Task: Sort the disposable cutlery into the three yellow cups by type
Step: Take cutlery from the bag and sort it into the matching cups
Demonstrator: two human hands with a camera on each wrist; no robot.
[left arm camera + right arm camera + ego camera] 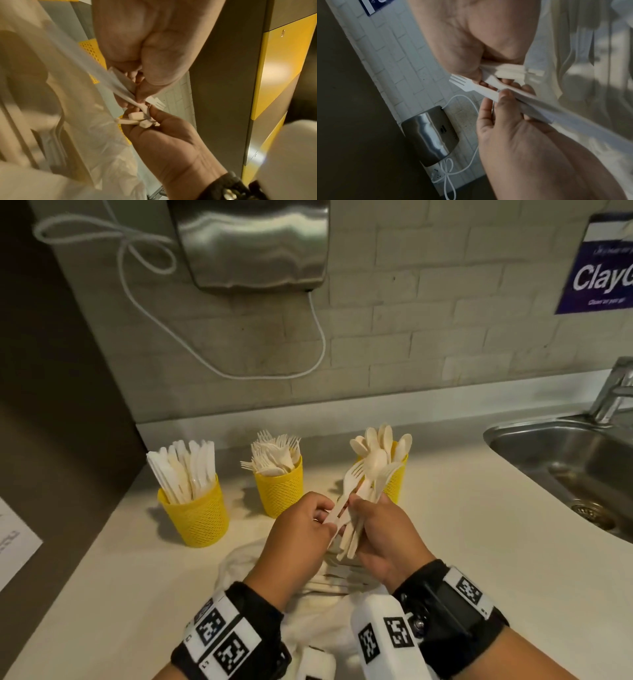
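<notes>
Head view. Left hand (301,529): fingers curled, pinching the handle of one fork (346,491) and drawing it out of a bundle (368,494). Right hand (383,534): fingers wrapped round the bundle's handles, heads up; it holds spoons with at least this one fork. Three cups on the counter (479,508): knife cup (195,515) at left, fork cup (279,489) in the middle, spoon cup (395,477) behind the bundle. A plastic bag (308,611) lies under the wrists with more pieces showing through.

Left wrist view. Left hand (154,44) at top, thumb and fingers pressed on a flat handle. Right hand (171,142) below, fingers closed round the handle ends. Fork (155,102) tines peep out between them.

Right wrist view. Right hand (530,148) thumb presses the handles; left hand (471,40) is above. Fork (462,83) tines point clear of the bundle. Much is blurred.

Handling note, as judgement. Step in hand: separating the fork for the middle cup. Pull along the handle's length, not sideways, so the tines do not catch the spoons. Keep the right grip firm but let the one handle slide. Drop it handle first, tines up, matching the forks already there. Risk: a spoon dragged out with it.
</notes>
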